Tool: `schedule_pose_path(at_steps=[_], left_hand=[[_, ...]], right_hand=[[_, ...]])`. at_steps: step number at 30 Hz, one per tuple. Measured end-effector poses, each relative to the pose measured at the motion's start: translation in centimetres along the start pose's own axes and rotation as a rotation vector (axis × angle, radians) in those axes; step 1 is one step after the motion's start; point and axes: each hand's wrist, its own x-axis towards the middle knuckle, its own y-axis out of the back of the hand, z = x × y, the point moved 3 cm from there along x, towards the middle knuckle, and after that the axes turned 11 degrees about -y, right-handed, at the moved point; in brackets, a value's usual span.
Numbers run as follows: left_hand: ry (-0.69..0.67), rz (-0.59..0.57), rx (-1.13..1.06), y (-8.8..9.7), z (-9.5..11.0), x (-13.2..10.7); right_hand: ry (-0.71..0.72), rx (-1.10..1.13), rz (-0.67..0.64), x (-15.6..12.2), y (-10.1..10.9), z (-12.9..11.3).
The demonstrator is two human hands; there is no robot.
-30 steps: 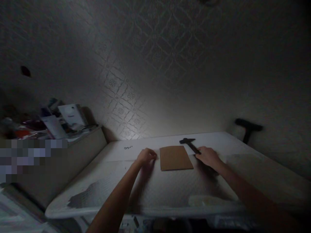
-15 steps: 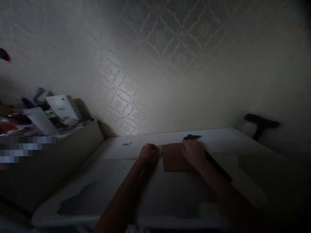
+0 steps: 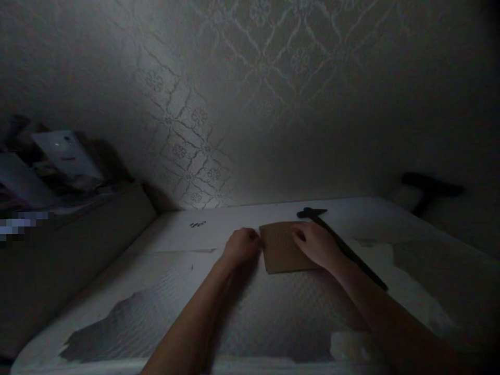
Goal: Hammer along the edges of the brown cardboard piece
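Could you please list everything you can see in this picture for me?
table: one, white with worn patches, against the wall
cardboard piece: one, brown, flat on the table
hammer: one, black, on the table right of the cardboard piece
small marks: few, dark, far left of the table, too small to identify
T-shaped object: one, black, by the wall at right
boxes: several, white, on the side counter at left
wall: one, pale, patterned
left hand: curled at the cardboard's left edge
right hand: resting on the cardboard
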Motion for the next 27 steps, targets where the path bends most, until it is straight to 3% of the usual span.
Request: schedule_pose_path(at_steps=[6, 13, 21, 27], left_hand=[[0.003, -0.025, 0.029, -0.1, -0.1, -0.1], [0.043, 0.036, 0.041, 0.3, 0.0, -0.4], [-0.068, 0.176, -0.094, 0.5, 0.1, 0.1], [-0.106, 0.136, -0.086, 0.3, 0.4, 0.0]], right_hand=[[0.041, 0.048, -0.010, -0.2, 0.1, 0.4], [0.064, 0.049, -0.019, -0.2, -0.4, 1.0], [0.014, 0.029, -0.107, -0.5, -0.3, 0.8], [0.024, 0.049, -0.138, -0.7, -0.2, 0.4]])
